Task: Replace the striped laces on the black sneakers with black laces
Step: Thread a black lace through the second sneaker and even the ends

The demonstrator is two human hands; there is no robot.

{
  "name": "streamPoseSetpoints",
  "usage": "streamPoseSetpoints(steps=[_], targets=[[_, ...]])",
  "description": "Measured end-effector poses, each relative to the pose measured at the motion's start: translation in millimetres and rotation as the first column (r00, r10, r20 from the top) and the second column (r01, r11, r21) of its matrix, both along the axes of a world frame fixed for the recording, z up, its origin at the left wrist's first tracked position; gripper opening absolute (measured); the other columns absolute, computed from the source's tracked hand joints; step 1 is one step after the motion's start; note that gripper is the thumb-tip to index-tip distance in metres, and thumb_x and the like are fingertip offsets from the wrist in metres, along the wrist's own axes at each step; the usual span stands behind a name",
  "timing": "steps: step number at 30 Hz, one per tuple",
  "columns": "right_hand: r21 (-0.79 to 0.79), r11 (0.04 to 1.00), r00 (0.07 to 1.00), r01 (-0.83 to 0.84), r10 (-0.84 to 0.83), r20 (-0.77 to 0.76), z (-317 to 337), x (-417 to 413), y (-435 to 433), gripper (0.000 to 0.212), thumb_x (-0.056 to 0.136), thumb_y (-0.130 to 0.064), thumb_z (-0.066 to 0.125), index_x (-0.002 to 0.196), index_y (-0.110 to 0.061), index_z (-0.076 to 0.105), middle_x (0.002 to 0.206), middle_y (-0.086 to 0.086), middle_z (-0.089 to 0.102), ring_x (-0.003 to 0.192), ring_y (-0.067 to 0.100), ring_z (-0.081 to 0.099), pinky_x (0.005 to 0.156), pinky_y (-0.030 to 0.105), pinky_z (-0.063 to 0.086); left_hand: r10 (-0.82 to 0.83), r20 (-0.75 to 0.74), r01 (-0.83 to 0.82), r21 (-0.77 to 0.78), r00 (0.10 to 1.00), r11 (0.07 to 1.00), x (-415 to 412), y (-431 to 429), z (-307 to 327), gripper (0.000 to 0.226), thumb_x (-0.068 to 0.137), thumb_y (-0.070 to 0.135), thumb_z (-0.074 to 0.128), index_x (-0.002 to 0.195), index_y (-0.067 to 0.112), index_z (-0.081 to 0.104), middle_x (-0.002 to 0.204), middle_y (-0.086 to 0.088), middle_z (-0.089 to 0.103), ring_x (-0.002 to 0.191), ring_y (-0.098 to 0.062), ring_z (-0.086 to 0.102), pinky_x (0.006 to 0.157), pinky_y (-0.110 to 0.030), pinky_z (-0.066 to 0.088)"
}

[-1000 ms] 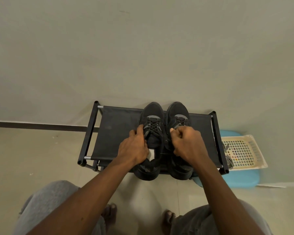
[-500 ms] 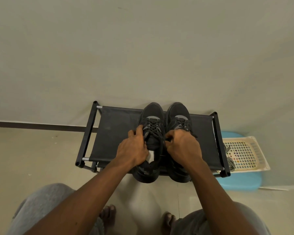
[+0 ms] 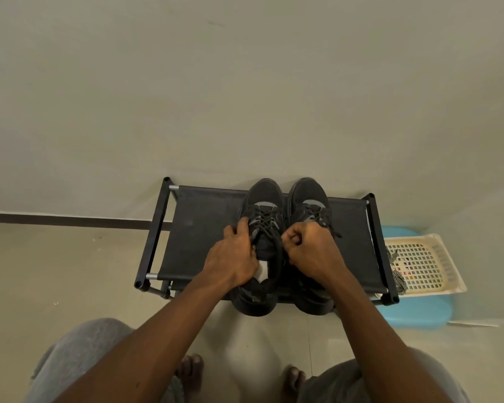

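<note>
Steadying the left sneaker [image 3: 264, 205] on the rack [image 3: 204, 228] with the left hand [image 3: 230, 257] curled round its side, the right hand [image 3: 312, 251], pinching the black lace [image 3: 277, 266] in curled fingers, should probably pull evenly so crossings lie flat, while the striped laces [image 3: 397, 279] rest against the basket [image 3: 428, 266].

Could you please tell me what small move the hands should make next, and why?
Probably pull the lace snug with the right hand: it pinches a slack black loop that hangs by the left sneaker, which the left hand grips.
</note>
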State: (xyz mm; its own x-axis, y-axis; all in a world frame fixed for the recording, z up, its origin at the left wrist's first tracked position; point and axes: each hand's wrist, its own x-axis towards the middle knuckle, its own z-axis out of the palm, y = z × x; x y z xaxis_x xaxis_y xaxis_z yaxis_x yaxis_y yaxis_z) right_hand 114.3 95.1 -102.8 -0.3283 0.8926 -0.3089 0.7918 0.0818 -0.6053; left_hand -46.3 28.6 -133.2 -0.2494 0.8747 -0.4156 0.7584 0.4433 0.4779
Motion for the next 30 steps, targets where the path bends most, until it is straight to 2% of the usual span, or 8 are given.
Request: streamPoseSetpoints(steps=[5,7,11,15,17,21,26,30], targets=[[0.012,0.985,0.980,0.174,-0.172,-0.098,10,-6,2,0.012,0.087,-0.029,0.065,0.079,-0.021,0.064,0.068,-0.004,0.070,0.068,0.012,0.066,0.066,0.033,0.055,-0.014,0.018,0.014,-0.012,1.000,1.000,0,1,1,0.074,0.103,0.032,0.054,0.162,0.022,0.010,0.153,-0.020,0.035,0.122,-0.043,0.058,0.105,-0.053,0.049],[-0.077,0.961,0.940,0.267,-0.277,-0.198,12,-7,5,0.002,0.088,-0.019,0.064,0.087,-0.020,0.065,0.070,-0.005,0.075,0.072,0.012,0.070,0.071,0.034,0.057,-0.018,0.025,0.019,-0.015,1.000,1.000,-1,2,1,0.075,0.103,0.032,0.055,0.162,0.023,0.010,0.152,-0.019,0.035,0.122,-0.042,0.059,0.106,-0.052,0.050],[-0.232,0.919,0.811,0.318,-0.390,-0.435,15,-4,11,0.014,0.090,-0.001,0.065,0.095,-0.014,0.068,0.071,0.001,0.075,0.076,0.024,0.071,0.082,0.049,0.060,-0.049,0.045,0.050,-0.032,0.998,0.998,-7,4,1,0.081,0.101,0.036,0.061,0.162,0.025,0.010,0.154,-0.017,0.035,0.129,-0.041,0.056,0.110,-0.051,0.047],[-0.075,0.927,0.833,0.368,-0.365,-0.416,19,7,14,0.021,0.085,-0.021,0.071,0.100,-0.035,0.073,0.077,-0.009,0.077,0.083,0.012,0.074,0.099,0.056,0.051,-0.031,0.081,0.031,0.003,0.996,1.000,-18,8,3,0.083,0.094,0.047,0.069,0.159,0.028,0.022,0.156,-0.011,0.034,0.139,-0.037,0.045,0.115,-0.054,0.042],[-0.155,0.888,0.707,0.433,-0.441,-0.553,24,15,16,0.020,0.090,-0.014,0.071,0.104,-0.028,0.075,0.078,0.000,0.077,0.082,0.016,0.074,0.093,0.055,0.057,-0.005,0.116,-0.017,0.186,0.993,0.982,-20,8,8,0.082,0.091,0.048,0.071,0.158,0.030,0.028,0.163,-0.005,0.027,0.148,-0.031,0.034,0.119,-0.052,0.038],[-0.191,0.815,0.482,0.547,-0.492,-0.725,37,37,21,0.015,0.093,-0.003,0.069,0.107,-0.003,0.074,0.068,0.001,0.072,0.067,0.011,0.067,0.072,0.026,0.058,0.004,0.145,-0.082,0.536,0.989,0.840,-16,11,24,0.064,0.095,0.040,0.070,0.152,0.031,0.043,0.164,0.005,0.028,0.151,-0.016,0.028,0.113,-0.034,0.032],[-0.311,0.831,0.278,0.462,-0.468,-0.839,53,48,18,0.015,0.098,-0.003,0.062,0.109,-0.006,0.072,0.084,0.008,0.075,0.074,0.017,0.069,0.068,0.021,0.056,-0.056,0.281,-0.143,0.636,0.958,0.759,-5,7,31,0.039,0.095,0.036,0.067,0.133,0.030,0.063,0.136,0.013,0.058,0.125,-0.008,0.058,0.101,-0.041,0.055],[-0.447,0.877,0.149,0.174,-0.472,-0.869,59,31,6,0.025,0.099,0.006,0.050,0.118,-0.001,0.066,0.104,0.015,0.074,0.106,0.031,0.072,0.091,0.030,0.059,-0.134,0.539,-0.241,0.567,0.832,0.788,15,4,39,0.022,0.096,0.024,0.073,0.118,0.022,0.072,0.105,0.010,0.075,0.102,-0.009,0.071,0.088,-0.039,0.061]])
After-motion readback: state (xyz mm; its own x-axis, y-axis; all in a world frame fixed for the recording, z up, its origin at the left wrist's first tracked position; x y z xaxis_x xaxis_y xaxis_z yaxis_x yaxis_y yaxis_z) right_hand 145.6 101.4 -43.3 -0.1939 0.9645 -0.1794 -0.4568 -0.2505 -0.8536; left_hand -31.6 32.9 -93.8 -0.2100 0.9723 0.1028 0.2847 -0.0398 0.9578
